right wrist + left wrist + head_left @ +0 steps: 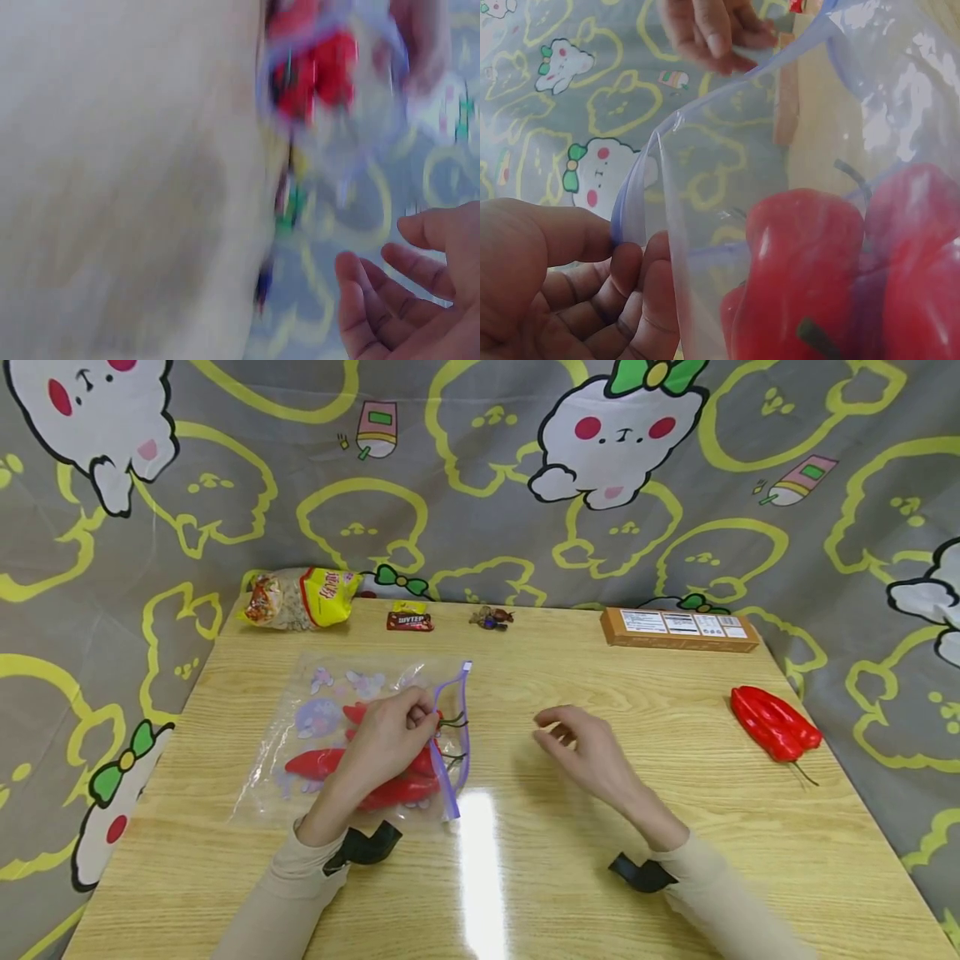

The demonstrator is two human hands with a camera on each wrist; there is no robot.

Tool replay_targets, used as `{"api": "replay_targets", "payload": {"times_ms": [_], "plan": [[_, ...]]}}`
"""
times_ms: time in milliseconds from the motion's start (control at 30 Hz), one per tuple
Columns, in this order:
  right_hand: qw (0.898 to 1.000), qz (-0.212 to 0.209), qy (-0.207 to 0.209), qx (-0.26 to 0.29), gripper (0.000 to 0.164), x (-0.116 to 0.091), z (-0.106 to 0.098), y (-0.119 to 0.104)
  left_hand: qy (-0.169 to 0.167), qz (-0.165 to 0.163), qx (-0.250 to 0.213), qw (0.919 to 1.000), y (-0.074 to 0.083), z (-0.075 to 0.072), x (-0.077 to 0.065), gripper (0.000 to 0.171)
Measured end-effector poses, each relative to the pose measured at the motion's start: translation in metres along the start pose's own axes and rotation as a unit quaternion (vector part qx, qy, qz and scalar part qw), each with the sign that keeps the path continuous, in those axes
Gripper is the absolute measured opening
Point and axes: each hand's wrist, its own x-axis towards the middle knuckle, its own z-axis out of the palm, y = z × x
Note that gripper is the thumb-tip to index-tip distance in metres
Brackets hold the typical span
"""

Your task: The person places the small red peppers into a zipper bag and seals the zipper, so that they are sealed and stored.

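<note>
A clear zip bag (270,777) with a purple-edged mouth lies on the left half of the table, its mouth facing right. Inside it are several red peppers (311,764) with green stems. My left hand (386,735) pinches the upper rim of the bag between thumb and fingers, and the mouth gapes beneath it. To the right of the bag, my right hand (588,753) hovers above the table with loosely bent fingers and nothing in them. Another red pepper (772,725) lies near the table's right edge, apart from both hands.
Along the back of the wooden table (525,877) are a yellow-and-clear food packet (300,600), a dark red snack bar (409,622), a small cluster of trinkets (492,617) and a long orange-brown box (678,631). Behind them hangs a patterned grey cloth (480,518).
</note>
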Motion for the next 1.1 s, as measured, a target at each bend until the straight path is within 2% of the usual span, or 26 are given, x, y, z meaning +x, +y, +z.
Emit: {"api": "replay_targets", "payload": {"times_ms": [67, 133, 267, 433, 567, 667, 800, 967, 1100], "plan": [[0.998, 0.021, 0.041, -0.044, 0.018, -0.004, -0.021, 0.021, 0.000, 0.000, 0.000, 1.0000, 0.000, 0.000, 0.000, 0.004], [0.992, 0.041, 0.083, -0.090, 0.018, -0.009, -0.042, 0.043, 0.000, -0.001, 0.001, 1.0000, 0.000, -0.001, 0.000, 0.004], [0.972, 0.085, 0.142, -0.170, 0.019, -0.023, -0.079, 0.086, -0.001, -0.005, 0.004, 1.0000, 0.000, -0.001, 0.001, 0.003], [0.944, 0.142, 0.176, -0.239, 0.025, -0.042, -0.115, 0.129, -0.004, -0.010, 0.007, 0.9999, 0.000, -0.001, 0.000, 0.003], [0.922, 0.195, 0.161, -0.293, 0.030, -0.057, -0.138, 0.155, -0.004, -0.009, 0.007, 0.9999, 0.000, -0.001, 0.001, 0.003], [0.905, 0.249, 0.123, -0.323, 0.035, -0.067, -0.149, 0.166, -0.004, -0.008, 0.006, 0.9999, 0.000, -0.002, 0.001, 0.003], [0.888, 0.307, 0.060, -0.336, 0.040, -0.076, -0.154, 0.176, -0.005, -0.009, 0.006, 0.9999, 0.000, -0.001, 0.001, 0.003], [0.884, 0.322, 0.001, -0.338, 0.037, -0.082, -0.155, 0.183, -0.004, -0.008, 0.004, 0.9999, -0.001, -0.001, 0.001, 0.003], [0.888, 0.319, 0.000, -0.332, 0.036, -0.082, -0.154, 0.187, -0.004, -0.007, -0.001, 1.0000, -0.001, -0.001, 0.001, 0.003]]}}
